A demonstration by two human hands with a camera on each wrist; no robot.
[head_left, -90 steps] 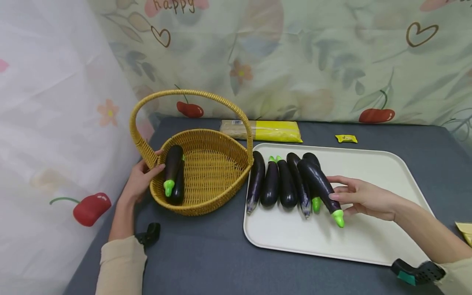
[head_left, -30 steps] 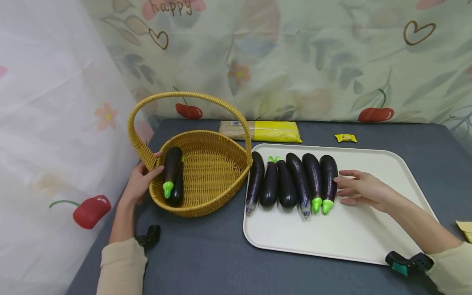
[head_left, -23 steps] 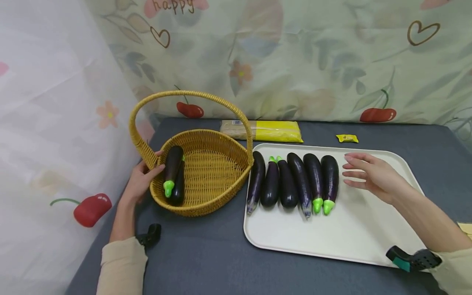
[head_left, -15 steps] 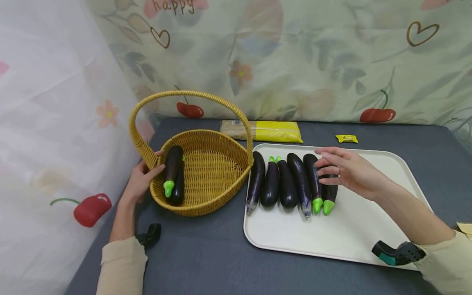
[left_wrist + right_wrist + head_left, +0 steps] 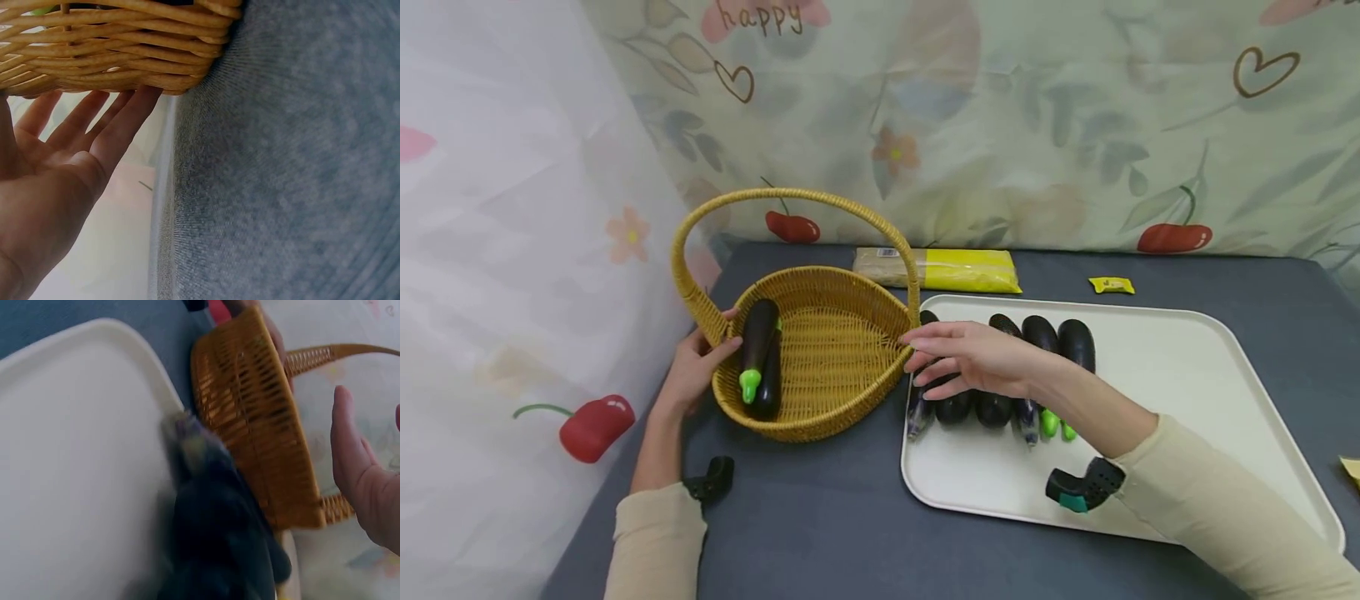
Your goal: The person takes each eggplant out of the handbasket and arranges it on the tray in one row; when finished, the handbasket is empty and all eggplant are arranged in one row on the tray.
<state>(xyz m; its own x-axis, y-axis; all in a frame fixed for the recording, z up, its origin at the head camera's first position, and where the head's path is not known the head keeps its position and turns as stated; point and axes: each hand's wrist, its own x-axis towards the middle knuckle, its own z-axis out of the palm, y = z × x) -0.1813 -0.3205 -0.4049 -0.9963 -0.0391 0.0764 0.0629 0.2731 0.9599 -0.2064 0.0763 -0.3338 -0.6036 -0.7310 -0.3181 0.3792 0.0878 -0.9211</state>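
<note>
A wicker basket with a tall arched handle stands on the left, two eggplants lying along its left inner side. My left hand holds the basket's left side, thumb over the rim; the left wrist view shows its fingers against the woven wall. Several more eggplants lie in a row on a white tray. Over the row's left end hovers my right hand, fingers extended and nothing in them, fingertips beside the basket's right rim. It partly hides the row. Eggplants look blurred in the right wrist view.
Behind the basket and tray lies a long yellow-and-clear packet. A small yellow wrapped piece sits beyond the tray's far edge. Part of a pale yellow item shows at the right edge. A printed curtain hangs behind the table.
My right hand laid an eggplant at the row's right end, let go, lifted off and swept left across the row to the basket. My left hand has stayed on the basket.
</note>
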